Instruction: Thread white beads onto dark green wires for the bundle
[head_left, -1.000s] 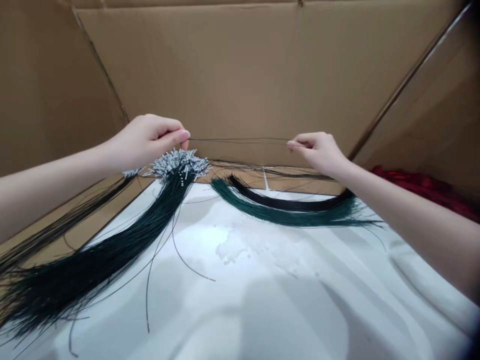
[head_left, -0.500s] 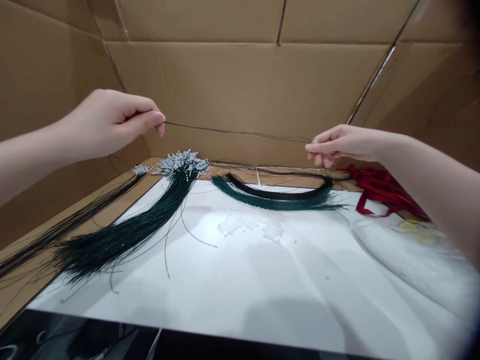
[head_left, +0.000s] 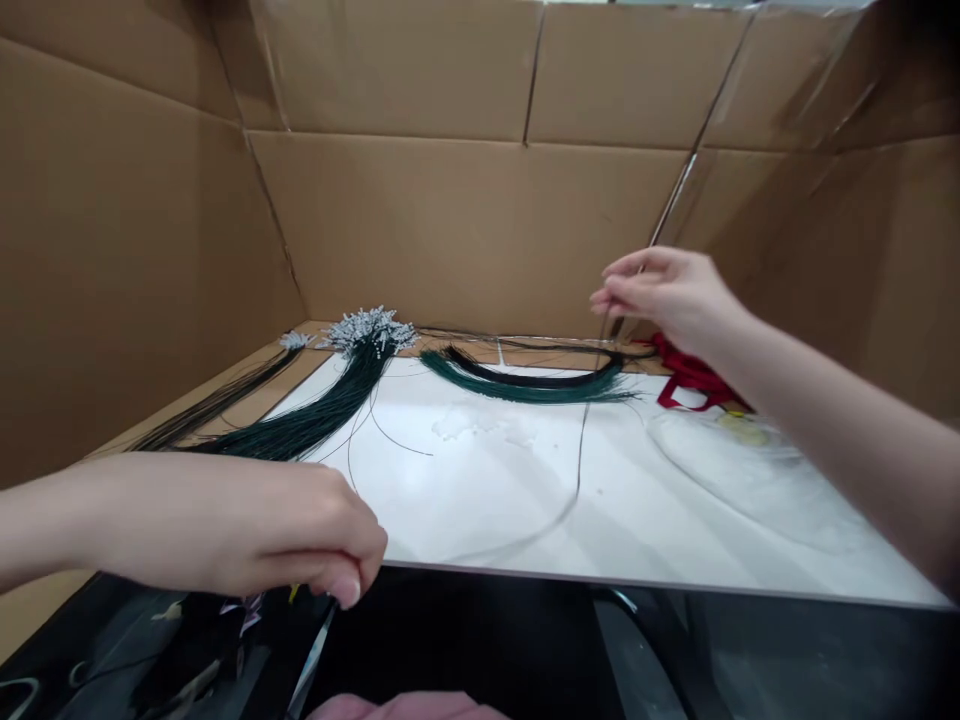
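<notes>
The fingers of the right hand (head_left: 675, 290) are pressed together at the tips, pinching a thin dark wire (head_left: 581, 450). The wire is suspended over the bench (head_left: 510, 480): it hangs from the right hand, then curves toward the left hand (head_left: 277, 525), where its lower part blurs and fades. The left hand is positioned low at the front edge of the bench, fingers curled inward and thumb folded against them; whether they grip the wire cannot be told.

Behind the wire, a black strand bundle (head_left: 525, 379) and a green strand bundle (head_left: 517, 394) lie side by side in a shallow arc. To their left is a larger dark green bundle (head_left: 330, 405), its white beaded tips (head_left: 367, 330) gathered at the far end; the left hand and forearm cover its near end. A thinner dark bundle (head_left: 225, 400) with white tips lies farther left on the cardboard.

On the right side, red ribbon (head_left: 682, 390) is heaped beside the right forearm. Clear plastic (head_left: 750, 490) is spread in front of it, near a yellowish item (head_left: 742, 428). Cardboard walls (head_left: 420, 220) enclose the rear and both sides. Pink fabric (head_left: 409, 706) shows at the bottom edge of the view.
</notes>
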